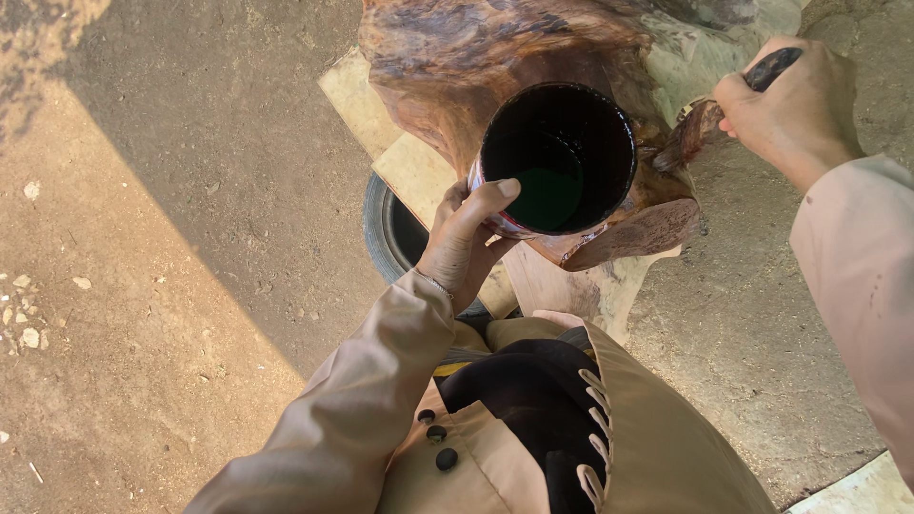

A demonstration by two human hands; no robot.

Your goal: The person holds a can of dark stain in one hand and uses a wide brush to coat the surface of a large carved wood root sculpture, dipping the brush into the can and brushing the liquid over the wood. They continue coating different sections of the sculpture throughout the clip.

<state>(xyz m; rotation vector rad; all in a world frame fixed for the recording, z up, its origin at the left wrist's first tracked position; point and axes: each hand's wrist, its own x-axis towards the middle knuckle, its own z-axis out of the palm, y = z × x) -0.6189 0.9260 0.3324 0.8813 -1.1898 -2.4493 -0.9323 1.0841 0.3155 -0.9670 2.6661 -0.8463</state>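
Tin (pixel 557 157) of dark liquid in left hand (pixel 464 243) fingers; right hand (pixel 790 105) fingers around brush (pixel 709 119)

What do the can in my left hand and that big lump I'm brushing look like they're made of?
The can looks like metal: thin round rim, stained dark, dark liquid inside. The lump looks like wood, a gnarled stump with swirling grain, glossy reddish-brown as if wet-coated.

Outdoor woodworking yard: dirt ground (pixel 171 190), varnished wood stump (pixel 457 57), plank offcuts (pixel 419 171).
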